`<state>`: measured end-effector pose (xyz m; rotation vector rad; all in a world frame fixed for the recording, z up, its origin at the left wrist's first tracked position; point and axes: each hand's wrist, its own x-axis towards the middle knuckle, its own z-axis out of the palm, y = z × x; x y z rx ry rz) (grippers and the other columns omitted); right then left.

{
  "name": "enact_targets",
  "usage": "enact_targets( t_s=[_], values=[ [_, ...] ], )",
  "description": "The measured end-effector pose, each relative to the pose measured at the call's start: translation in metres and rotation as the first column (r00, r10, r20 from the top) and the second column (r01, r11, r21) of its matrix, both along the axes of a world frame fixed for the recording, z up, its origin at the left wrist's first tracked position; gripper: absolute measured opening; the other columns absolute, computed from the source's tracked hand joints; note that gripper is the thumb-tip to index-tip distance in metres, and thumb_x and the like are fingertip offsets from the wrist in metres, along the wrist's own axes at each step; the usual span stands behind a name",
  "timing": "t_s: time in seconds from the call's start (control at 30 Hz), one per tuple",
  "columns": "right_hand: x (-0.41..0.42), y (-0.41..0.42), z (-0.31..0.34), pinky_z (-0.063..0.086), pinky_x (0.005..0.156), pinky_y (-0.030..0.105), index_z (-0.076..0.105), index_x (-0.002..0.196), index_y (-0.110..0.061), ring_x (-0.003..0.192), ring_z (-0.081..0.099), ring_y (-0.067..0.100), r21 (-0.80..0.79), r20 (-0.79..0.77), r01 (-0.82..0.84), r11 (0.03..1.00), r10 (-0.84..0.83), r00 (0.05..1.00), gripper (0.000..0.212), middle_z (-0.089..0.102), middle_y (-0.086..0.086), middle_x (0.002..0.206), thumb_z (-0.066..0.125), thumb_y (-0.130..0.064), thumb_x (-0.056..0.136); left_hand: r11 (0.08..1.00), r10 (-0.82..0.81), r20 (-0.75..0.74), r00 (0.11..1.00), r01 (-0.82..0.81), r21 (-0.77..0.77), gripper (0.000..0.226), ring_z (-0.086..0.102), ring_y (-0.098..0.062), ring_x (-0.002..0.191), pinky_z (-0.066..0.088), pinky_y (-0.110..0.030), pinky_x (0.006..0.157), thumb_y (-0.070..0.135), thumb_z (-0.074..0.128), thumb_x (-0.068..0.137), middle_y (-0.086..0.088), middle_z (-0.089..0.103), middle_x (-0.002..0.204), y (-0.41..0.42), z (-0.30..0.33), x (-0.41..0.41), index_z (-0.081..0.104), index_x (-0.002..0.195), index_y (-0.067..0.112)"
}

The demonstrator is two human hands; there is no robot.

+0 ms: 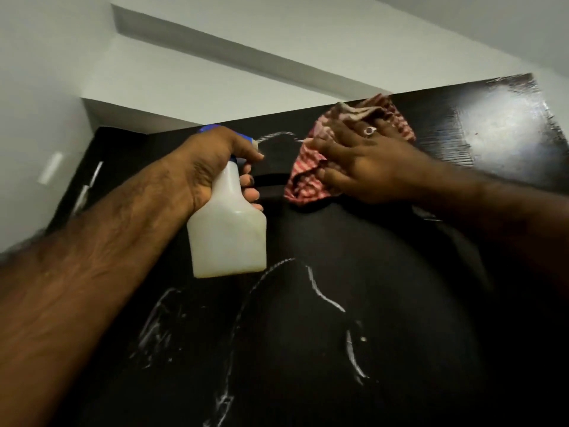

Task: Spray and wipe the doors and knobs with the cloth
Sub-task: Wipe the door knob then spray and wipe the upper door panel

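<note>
left hand (215, 167) gripped spray bottle (228, 232), centre frame | right hand (360, 167), fingers spread, pressed red-striped cloth (308, 180) on black door (308, 349), upper right of centre | wet streaks lower centre

A white ceiling (277, 41) with a stepped beam (215, 53) runs overhead, with perhaps a switch plate (50, 167) at left.
</note>
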<state>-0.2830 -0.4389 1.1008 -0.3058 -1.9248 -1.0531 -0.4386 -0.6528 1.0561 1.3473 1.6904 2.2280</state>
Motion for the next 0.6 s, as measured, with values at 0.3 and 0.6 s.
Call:
enact_targets(
  t_s=[0.3,0.6],
  values=[
    [-0.076,-0.046,0.050,-0.006,0.128,0.066,0.012,0.169,-0.033,0.161,0.021,0.037,-0.127,-0.265,-0.021,0.992,-0.013,0.964,0.075,0.009,0.012,0.178,0.017,-0.068,0.103,0.974,0.214,0.006,0.977,-0.214,0.069,0.004,0.053,-0.013,0.048,0.056,-0.026,0.053,0.015,0.067,0.091,-0.009,0.068,0.070,-0.059,-0.001,-0.040,0.065,0.089,0.013],
    [-0.120,-0.075,-0.013,-0.006,0.130,0.055,0.011,0.167,-0.047,0.165,-0.002,0.025,0.110,0.304,-0.094,0.989,0.056,0.951,0.065,-0.001,-0.004,0.178,0.016,-0.070,0.107,0.949,0.301,0.048,0.952,-0.304,0.082,0.019,0.056,-0.015,0.046,0.057,-0.029,0.055,0.010,0.068,0.090,-0.010,0.069,0.070,-0.061,-0.022,-0.042,0.067,0.108,0.012]
  ],
)
